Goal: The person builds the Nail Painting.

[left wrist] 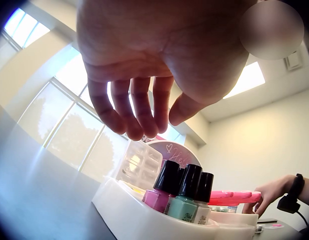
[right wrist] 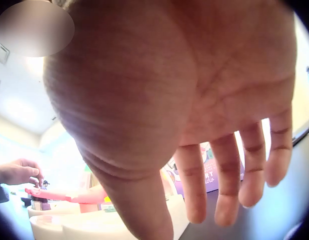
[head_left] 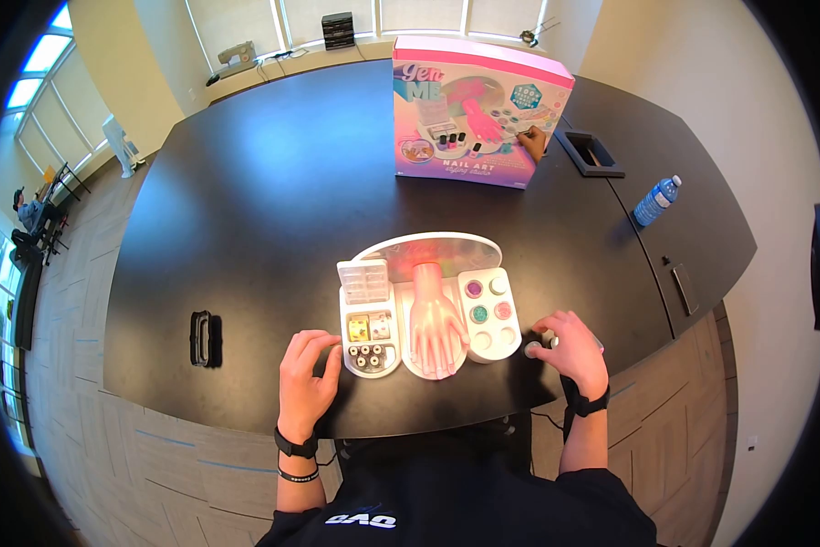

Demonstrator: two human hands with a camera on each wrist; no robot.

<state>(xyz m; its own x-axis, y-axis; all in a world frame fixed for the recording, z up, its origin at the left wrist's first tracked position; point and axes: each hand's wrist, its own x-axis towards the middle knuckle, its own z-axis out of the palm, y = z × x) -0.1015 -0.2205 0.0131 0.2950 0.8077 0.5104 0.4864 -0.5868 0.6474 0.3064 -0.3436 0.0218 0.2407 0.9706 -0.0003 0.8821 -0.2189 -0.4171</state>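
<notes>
A pink model hand lies palm down in the middle of a white tray set. Small polish bottles with black caps stand in its left part, below two patterned rolls. Round pots of purple, teal and pink fill wells on the right. Just left of the tray, my left hand hovers or rests with loosely bent fingers, holding nothing. On the other side my right hand is palm down with extended fingers over small round items; whether it touches them is unclear.
Behind the tray stands a large pink and purple box. A water bottle is at the right, near a recessed table opening. A black object lies at the left. Someone sits far off at the left.
</notes>
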